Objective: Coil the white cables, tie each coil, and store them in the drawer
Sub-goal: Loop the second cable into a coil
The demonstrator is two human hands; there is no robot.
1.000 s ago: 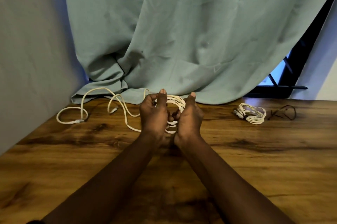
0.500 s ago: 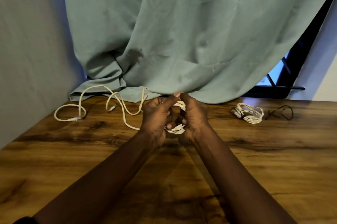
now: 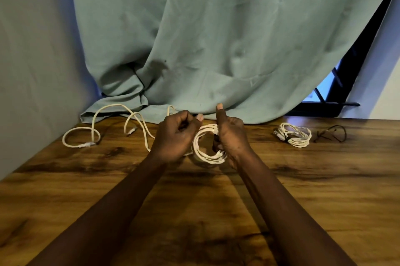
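A brown wood-grain table (image 3: pixel 324 190) fills the foreground. A pale teal fabric curtain (image 3: pixel 216 38) hangs behind, its bunched hem resting on the table's far edge, between a plain grey wall (image 3: pixel 32 60) and a black-framed window (image 3: pixel 329 106).

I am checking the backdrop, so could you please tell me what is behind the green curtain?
At its right edge a dark window frame and bright pane show; the curtain covers everything else.

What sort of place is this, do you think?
Probably a room in a home: a wood-grain table, a teal curtain draped down onto its far edge, and a dark-framed window partly behind the curtain.
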